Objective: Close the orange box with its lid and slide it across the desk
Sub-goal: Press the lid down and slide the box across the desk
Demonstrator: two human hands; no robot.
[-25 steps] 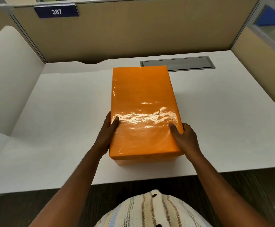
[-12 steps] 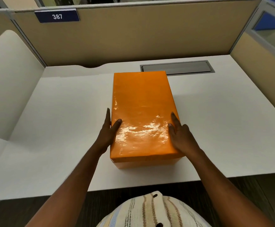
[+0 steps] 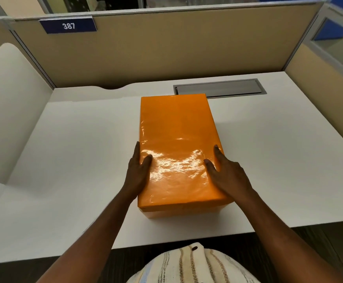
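Note:
A glossy orange box [image 3: 176, 144] stands lengthwise on the white desk [image 3: 74, 156], its lid sitting flush on top and covering the base, of which a thin strip shows at the near end. My left hand [image 3: 139, 172] presses against the box's left side with the thumb resting on the lid. On the right side, my right hand [image 3: 225, 172] lies flat along the lid's edge, thumb on top. Both hands clasp the near half of the box.
A grey metal cable hatch [image 3: 219, 88] is set into the desk just behind the box's far right corner. Beige cubicle partitions [image 3: 166, 48] wall the desk at the back and both sides. The desk's front edge runs close to my body.
The box has slid away from me toward the hatch. My hands moved forward along its sides, fingers stretched out flatter than a second ago.

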